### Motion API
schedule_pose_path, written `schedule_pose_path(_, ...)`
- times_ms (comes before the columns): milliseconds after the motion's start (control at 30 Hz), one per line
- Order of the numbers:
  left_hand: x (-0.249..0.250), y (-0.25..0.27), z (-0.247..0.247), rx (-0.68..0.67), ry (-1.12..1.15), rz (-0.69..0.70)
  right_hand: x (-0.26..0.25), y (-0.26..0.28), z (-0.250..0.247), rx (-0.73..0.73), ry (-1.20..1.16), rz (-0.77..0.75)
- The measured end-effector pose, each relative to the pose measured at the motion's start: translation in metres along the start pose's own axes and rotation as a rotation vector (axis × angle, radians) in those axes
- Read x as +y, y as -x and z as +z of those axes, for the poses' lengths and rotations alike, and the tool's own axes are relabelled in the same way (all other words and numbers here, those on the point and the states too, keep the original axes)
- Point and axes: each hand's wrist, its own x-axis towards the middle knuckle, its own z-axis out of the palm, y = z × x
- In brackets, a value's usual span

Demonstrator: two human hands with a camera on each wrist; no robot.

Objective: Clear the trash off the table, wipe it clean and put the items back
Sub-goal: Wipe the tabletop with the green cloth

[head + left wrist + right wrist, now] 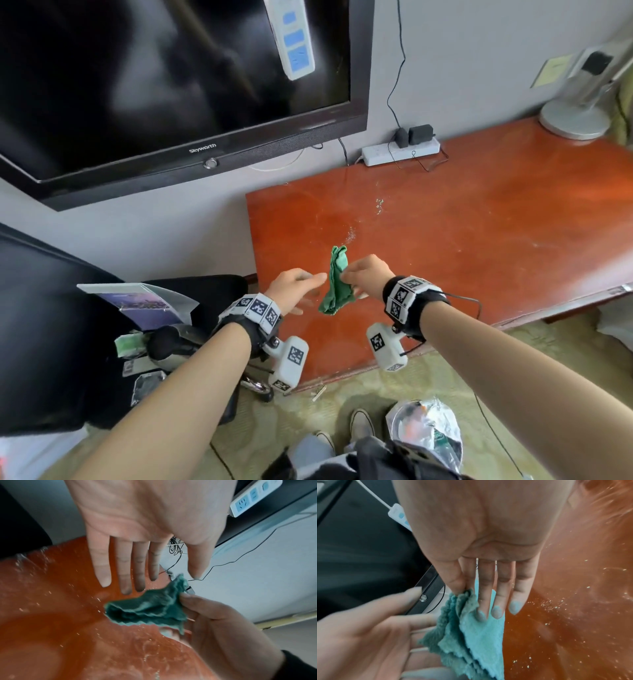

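A folded green cloth [337,284] hangs above the near left part of the reddish wooden table [479,222]. My right hand [364,275] pinches its upper edge between thumb and forefinger; in the right wrist view the cloth [471,635] dangles from that pinch, the other fingers straight. My left hand [296,287] is beside the cloth on its left, fingers straight and spread, not holding it; the left wrist view shows the left hand [137,561] open just above the cloth [145,611]. Crumbs and pale specks [378,205] lie scattered on the tabletop.
A black TV [171,85] hangs on the wall at left. A white power strip [400,152] with plugs lies at the table's back edge, a lamp base [575,120] at far right. Removed items [147,308] sit on a black chair at left. A trash bag [424,431] stands on the floor.
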Motion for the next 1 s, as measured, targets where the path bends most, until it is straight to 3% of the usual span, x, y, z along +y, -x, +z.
schedule_pose_path(133, 0.009, -0.006, 0.018, -0.018, 0.048, -0.006, -0.007, -0.005, 0.012, -0.024, 0.125, -0.032)
schedule_pose_path(267, -0.003, -0.013, 0.009, -0.020, 0.103, -0.009, -0.004, -0.007, 0.011, -0.015, 0.086, -0.020)
schedule_pose_path(400, -0.019, -0.020, -0.019, 0.116, 0.060, -0.049, -0.007, -0.008, 0.004, 0.045, 0.010, 0.025)
schedule_pose_path(600, -0.048, -0.022, -0.055, 0.252, -0.362, -0.079, -0.023, -0.011, -0.007, 0.036, -0.180, 0.046)
schedule_pose_path(800, -0.001, -0.007, -0.033, 0.195, -0.187, 0.420, -0.045, -0.009, 0.017, 0.006, -0.202, 0.012)
schedule_pose_path(1000, 0.014, -0.003, -0.022, 0.219, -0.381, 0.541, -0.049, -0.003, 0.025, 0.011, -0.300, 0.011)
